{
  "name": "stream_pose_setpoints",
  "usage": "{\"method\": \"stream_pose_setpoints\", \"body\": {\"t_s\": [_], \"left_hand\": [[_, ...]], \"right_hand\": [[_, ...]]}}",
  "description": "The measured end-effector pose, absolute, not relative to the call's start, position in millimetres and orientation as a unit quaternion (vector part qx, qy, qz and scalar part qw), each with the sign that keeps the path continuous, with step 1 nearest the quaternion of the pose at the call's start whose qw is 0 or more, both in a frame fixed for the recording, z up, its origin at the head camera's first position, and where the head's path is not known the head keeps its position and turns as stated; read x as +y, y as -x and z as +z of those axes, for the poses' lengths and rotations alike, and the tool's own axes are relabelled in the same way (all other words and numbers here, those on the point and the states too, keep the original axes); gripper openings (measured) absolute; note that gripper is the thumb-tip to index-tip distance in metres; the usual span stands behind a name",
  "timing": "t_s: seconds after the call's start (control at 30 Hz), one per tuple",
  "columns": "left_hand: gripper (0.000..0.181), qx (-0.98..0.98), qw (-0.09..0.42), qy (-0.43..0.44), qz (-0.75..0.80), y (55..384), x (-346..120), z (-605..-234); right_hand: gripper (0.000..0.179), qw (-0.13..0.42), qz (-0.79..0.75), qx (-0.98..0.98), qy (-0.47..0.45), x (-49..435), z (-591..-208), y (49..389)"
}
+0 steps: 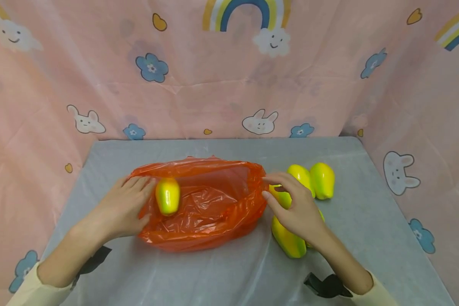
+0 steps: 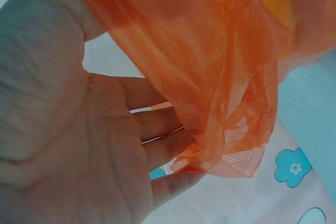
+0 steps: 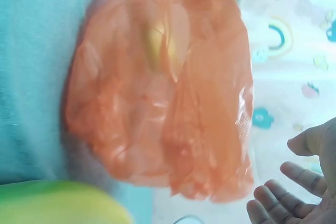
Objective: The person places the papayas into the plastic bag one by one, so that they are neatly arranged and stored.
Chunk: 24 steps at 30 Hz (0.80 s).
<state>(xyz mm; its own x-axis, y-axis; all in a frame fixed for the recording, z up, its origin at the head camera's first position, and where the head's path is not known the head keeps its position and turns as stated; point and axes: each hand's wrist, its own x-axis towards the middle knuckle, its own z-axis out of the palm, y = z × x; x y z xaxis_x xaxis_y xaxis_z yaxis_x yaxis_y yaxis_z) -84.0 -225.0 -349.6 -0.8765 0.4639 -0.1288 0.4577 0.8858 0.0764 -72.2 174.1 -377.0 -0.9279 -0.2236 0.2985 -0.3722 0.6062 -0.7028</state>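
An orange plastic bag (image 1: pixel 202 204) lies with its mouth spread wide on the table. Inside, near its left end, is a yellow-green mango (image 1: pixel 168 196), which shows through the film in the right wrist view. My left hand (image 1: pixel 131 208) is at the left rim, fingers extended against the film; the left wrist view shows the palm and the fingertips partly behind the bag. My right hand (image 1: pixel 298 212) hovers by the right rim, thumb and fingers apart with nothing between them. In the right wrist view its fingers (image 3: pixel 283 200) stand clear of the bag.
Several more mangoes (image 1: pixel 323 180) lie right of the bag, some partly hidden beneath my right hand. A grey cloth covers the table (image 1: pixel 229 276). Behind and at the sides hangs a pink curtain (image 1: pixel 214 93) printed with rainbows, rabbits and flowers.
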Motion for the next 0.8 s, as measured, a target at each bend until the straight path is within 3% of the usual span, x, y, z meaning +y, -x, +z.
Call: {"method": "stream_pose_setpoints", "body": {"t_s": [0.17, 0.33, 0.8], "left_hand": [[0.082, 0.968, 0.067, -0.240, 0.021, 83.4, -224.8, -349.4], [0.083, 0.968, 0.065, -0.241, 0.021, 82.4, -225.0, -349.8], [0.083, 0.967, 0.064, -0.244, 0.032, 84.2, -226.0, -349.6]], "right_hand": [[0.034, 0.098, 0.396, -0.904, -0.131, 189.8, -390.8, 61.1], [0.038, 0.064, 0.383, -0.916, -0.100, 199.7, -402.2, 50.8], [0.049, 0.059, 0.308, -0.944, -0.101, 212.1, -430.1, 25.2]]}}
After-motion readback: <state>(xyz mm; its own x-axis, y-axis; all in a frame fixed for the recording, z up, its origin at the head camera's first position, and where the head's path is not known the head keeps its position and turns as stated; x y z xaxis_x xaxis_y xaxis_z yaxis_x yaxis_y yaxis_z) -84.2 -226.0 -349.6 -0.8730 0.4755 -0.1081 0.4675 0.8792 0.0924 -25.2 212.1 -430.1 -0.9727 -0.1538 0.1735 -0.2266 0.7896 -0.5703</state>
